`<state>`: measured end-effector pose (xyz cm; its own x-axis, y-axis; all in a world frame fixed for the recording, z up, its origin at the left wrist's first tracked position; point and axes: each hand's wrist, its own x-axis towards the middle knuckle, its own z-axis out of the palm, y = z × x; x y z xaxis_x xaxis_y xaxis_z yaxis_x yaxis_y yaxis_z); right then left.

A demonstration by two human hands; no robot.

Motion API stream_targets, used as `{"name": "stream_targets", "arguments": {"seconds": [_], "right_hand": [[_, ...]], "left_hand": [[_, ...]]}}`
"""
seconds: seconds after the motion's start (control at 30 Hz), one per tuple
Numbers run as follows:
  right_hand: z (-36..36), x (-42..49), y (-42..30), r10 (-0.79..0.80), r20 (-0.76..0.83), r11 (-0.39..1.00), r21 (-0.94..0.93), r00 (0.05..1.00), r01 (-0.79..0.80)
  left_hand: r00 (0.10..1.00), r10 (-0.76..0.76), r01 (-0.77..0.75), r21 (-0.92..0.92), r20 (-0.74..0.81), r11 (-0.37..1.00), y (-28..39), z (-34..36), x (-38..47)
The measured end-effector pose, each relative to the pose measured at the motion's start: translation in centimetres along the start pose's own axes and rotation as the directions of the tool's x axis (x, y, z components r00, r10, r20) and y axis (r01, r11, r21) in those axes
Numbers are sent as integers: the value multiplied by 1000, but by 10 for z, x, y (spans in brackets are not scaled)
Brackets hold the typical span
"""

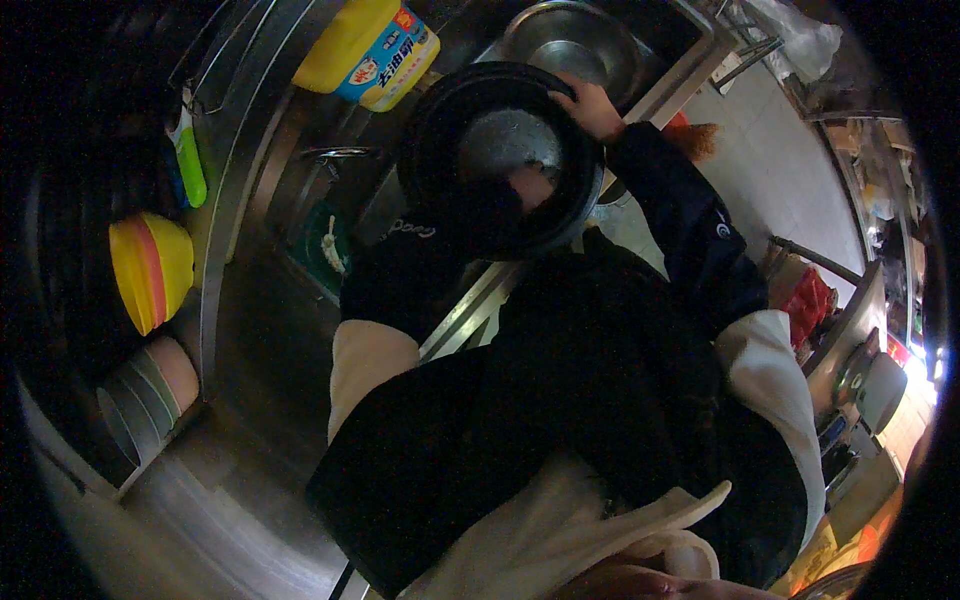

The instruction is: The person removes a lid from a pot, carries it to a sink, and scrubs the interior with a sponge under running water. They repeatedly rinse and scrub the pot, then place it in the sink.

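A large dark round pot (420,161), its inner bottom pale and shiny, is tilted over the front edge of a metal sink counter. My right hand (592,109) grips its far right rim, fingers over the edge. Inside the pot is my left hand (531,187), blurred and in shadow, close to the inner wall. Whether anything is in its fingers is hidden. Just beyond the pot, a round stainless steel basin (574,45) sits in the sink. Dark sleeves cover both my forearms.
A yellow tub (375,56) with a printed label stands behind the pot. Left are a faucet (337,152), a green container (311,251), stacked yellow bowls (146,270), grey bowls (146,397) and a green-handled tool (190,165). An orange-brown brush (694,140) is at right, above the floor.
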<state>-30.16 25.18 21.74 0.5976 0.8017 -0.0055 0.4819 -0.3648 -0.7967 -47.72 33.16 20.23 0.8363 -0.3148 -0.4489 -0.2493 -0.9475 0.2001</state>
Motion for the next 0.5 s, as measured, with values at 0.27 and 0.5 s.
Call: {"name": "stream_targets", "arguments": {"seconds": [0.27,0.5], "right_hand": [[-5,-1,0,-10,-31,999,-38,999,9],[-5,-6,9,19,-51,996,87,999,-14]], "left_hand": [[801,-567,510,-277,-194,815,-61,-17,53],[640,-761,655,-439,-111,615,-95,11,36]]}}
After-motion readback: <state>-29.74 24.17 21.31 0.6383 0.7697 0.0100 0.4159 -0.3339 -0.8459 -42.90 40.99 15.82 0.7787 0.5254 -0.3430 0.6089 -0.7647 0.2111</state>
